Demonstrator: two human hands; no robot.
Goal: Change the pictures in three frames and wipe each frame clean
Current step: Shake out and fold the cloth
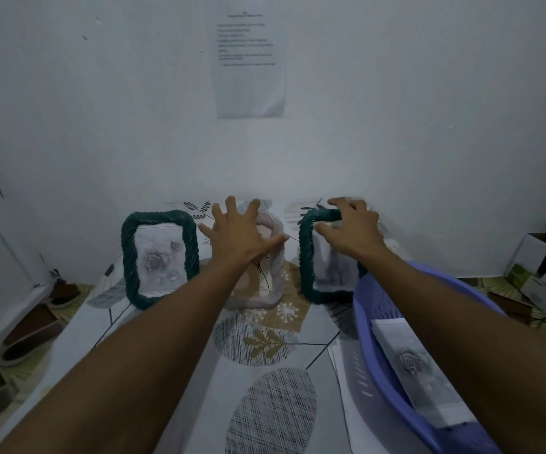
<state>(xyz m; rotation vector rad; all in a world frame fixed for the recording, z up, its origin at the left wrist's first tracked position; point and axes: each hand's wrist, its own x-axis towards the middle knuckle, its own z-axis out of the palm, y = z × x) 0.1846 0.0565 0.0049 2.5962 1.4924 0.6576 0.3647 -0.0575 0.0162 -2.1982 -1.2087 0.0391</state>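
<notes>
Your left hand (pixel 236 235) was spread, empty, over the pale frame (pixel 270 257); your right hand (pixel 351 229) gripped the green frame (pixel 307 257) at one o'clock. No wiping was evident; likely early.

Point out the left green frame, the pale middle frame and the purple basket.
left green frame (pixel 127 257), head view, on its twisted left border.
pale middle frame (pixel 276 273), head view, on its right border, beside the left hand.
purple basket (pixel 368 309), head view, on its inner left wall.
</notes>
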